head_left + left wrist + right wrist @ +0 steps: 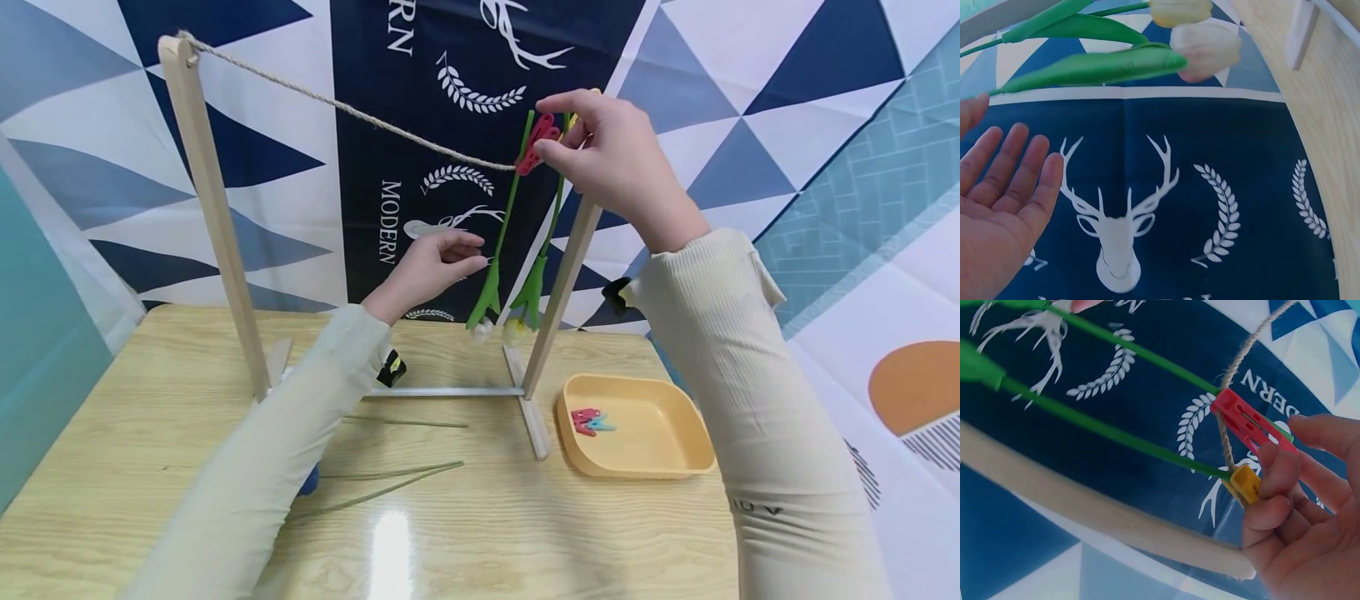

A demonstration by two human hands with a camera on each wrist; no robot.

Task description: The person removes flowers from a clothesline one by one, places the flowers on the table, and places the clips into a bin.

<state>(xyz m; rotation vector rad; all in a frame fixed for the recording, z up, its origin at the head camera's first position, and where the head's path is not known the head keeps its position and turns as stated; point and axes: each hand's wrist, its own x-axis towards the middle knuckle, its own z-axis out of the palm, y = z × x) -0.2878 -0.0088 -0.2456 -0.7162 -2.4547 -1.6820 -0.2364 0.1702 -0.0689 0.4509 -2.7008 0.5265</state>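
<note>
Two artificial tulips hang head-down from a twine line (pixel 360 115): a pale pink-white tulip (pixel 1207 51) and a yellowish tulip (pixel 515 332). A red clothespin (pixel 1244 419) clips the first stem to the twine, and a yellow clothespin (pixel 1246 482) clips the second. Around the red clothespin's handle end is my right hand (pixel 618 154), thumb and forefinger spread apart; whether a fingertip still touches it is hard to tell. My left hand (pixel 435 267) is beside the pale tulip's green stem (pixel 507 212), fingers loosely extended and holding nothing, as the left wrist view confirms.
A wooden frame with two posts (pixel 213 208) and a low crossbar (pixel 450 392) carries the twine. At right on the table (pixel 480 533) stands a yellow tray (pixel 645 471) with red and blue clothespins (pixel 588 421). Several green stems (pixel 397 475) lie near my left sleeve, which partly hides a blue object (pixel 309 481).
</note>
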